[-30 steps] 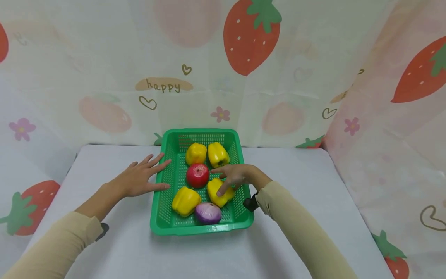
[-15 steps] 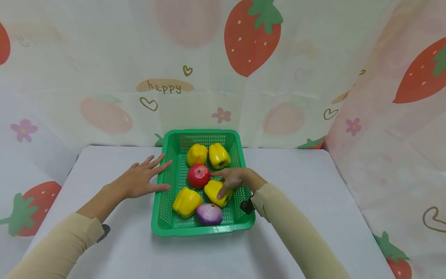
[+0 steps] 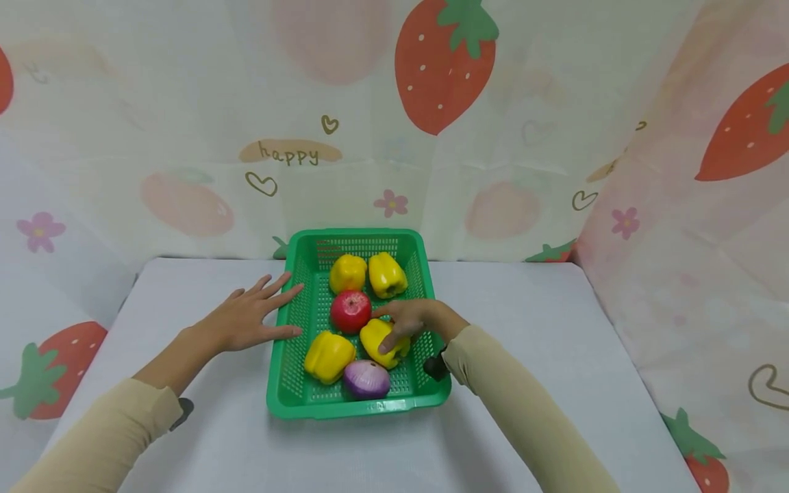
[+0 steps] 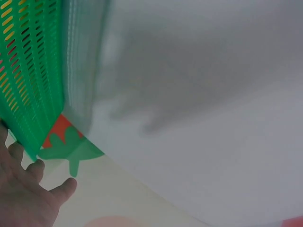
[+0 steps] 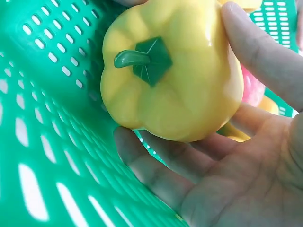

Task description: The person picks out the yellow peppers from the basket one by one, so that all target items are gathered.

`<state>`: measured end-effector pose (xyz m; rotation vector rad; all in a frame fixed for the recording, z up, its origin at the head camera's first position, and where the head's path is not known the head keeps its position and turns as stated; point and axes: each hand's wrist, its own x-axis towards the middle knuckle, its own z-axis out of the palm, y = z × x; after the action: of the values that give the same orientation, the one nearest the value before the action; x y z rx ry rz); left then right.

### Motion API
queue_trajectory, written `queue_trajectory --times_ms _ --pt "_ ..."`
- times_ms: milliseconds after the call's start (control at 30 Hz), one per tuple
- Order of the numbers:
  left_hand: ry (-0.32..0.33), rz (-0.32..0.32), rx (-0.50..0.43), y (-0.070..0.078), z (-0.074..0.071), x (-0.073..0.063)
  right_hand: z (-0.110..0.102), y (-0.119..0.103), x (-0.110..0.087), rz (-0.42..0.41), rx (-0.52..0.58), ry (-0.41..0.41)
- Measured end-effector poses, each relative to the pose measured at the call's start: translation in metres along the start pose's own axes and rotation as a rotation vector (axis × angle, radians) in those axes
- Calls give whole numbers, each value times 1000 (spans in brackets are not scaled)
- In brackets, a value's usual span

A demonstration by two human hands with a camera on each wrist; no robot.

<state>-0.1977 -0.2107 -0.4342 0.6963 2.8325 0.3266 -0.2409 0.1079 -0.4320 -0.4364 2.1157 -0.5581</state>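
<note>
My right hand (image 3: 409, 318) reaches into a green basket (image 3: 277, 370) and grips a yellow bell pepper (image 3: 373, 337). In the right wrist view the thumb lies on one side of this bell pepper (image 5: 189, 90) and curled fingers on the other; its green stem faces the camera. Left of it lie a pomegranate (image 3: 351, 311) and another yellow bell pepper (image 3: 329, 357), with a halved-looking purple onion (image 3: 366, 380) in front. Two more bell peppers sit at the back. Spread and straight, the fingers of my left hand (image 3: 246, 318) rest at the basket's left rim.
The basket stands on a white-covered table (image 3: 524, 383), close to a back wall cloth (image 3: 370, 171) printed with strawberries and hearts. Similar printed cloth (image 3: 696, 274) hangs along the right side.
My right hand has shifted slightly left and toward me, and the gripped bell pepper has moved left with it. The left hand stays at the rim.
</note>
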Motion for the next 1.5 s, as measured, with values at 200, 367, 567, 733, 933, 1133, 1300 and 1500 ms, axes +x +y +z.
queue_trajectory --times_ms 200,367,567,733,933,1133,1300,1500 --pt "0 3 2 -1 0 -1 2 -3 -3 14 12 8" --pt "3 9 25 -1 -1 0 1 -5 -5 -11 9 11" --pt "8 31 87 -3 -3 0 -8 -6 -12 -46 85 11" --pt "13 33 106 -5 -4 -2 -17 -4 -20 -100 187 68" --pt "27 35 103 -5 -3 -1 -28 -1 -32 -170 255 171" --pt "30 42 111 -5 -2 -1 -40 7 -45 -255 340 260" --pt "32 42 111 -5 -1 0 -52 22 -57 -310 374 333" --pt "29 42 111 -7 1 2 -69 45 -70 -303 457 424"
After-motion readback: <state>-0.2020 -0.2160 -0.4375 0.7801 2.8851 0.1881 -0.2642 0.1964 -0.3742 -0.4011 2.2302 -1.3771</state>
